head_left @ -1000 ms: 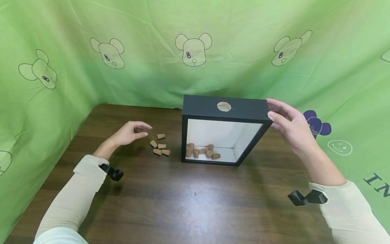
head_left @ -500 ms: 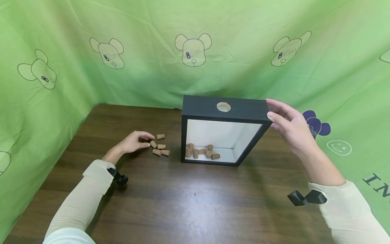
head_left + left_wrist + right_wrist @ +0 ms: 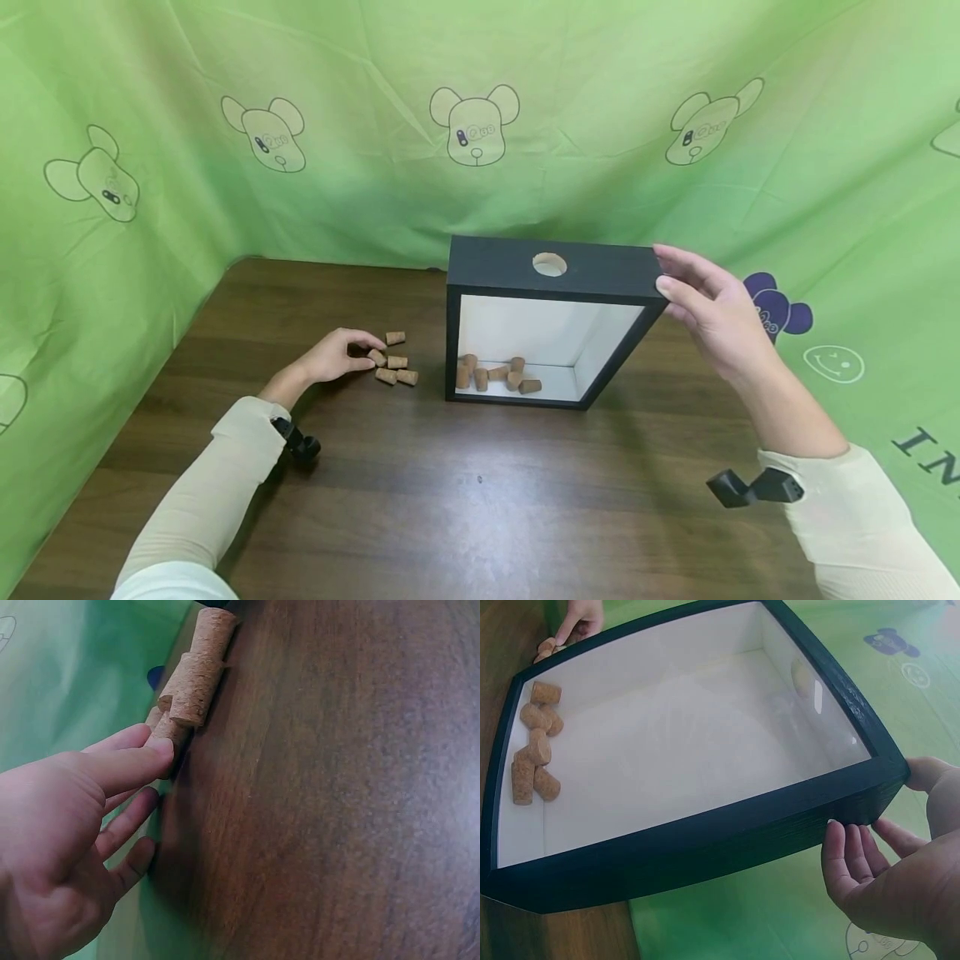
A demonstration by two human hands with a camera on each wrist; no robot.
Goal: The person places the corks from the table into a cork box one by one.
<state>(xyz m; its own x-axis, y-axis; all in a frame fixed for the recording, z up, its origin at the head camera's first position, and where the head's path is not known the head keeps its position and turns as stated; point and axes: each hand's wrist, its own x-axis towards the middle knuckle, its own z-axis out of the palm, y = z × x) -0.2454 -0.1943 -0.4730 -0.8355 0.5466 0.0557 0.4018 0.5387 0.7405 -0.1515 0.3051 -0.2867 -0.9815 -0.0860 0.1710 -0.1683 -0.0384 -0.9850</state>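
Corks inside: about seven short tan cork stoppers (image 3: pixel 517 364) lie at the bottom of the shallow black-framed box with a white interior (image 3: pixel 491 265), bunched toward its lower left.
Corks outside: one light-brown tapered cork (image 3: pixel 377 357) sits by the left hand, left of the frame's centre; four loose cork stoppers (image 3: pixel 397 362) lie just beside it on the dark brown wood-grain bench (image 3: pixel 480 525).
Progress: by that split, the work looks a little past halfway, with five corks left outside.
Left hand (image 3: pixel 337 356): thumb and forefinger pinch the tapered cork, which looks to be at bench level; the other fingers are spread apart.
Right hand (image 3: pixel 712 307): clamped on the box's upper right corner, thumb at the front edge, fingers behind.
Box: stands on its narrow side, right of centre; the round cut hole (image 3: pixel 550 265) in its top face has nothing in it.
In the way: glare suggests a clear pane across the front, so the hole seems the usable opening; the box's left wall rises between it and the loose corks, which crowd the pinching fingers.
Around: green curtain (image 3: pixel 585 50) with outlined mouse heads (image 3: pixel 477 133) fills the upper frame; a purple printed figure (image 3: pixel 793 318) shows at right; black wrist cameras (image 3: pixel 727 489) sit at both pale sleeves (image 3: pixel 206 492).
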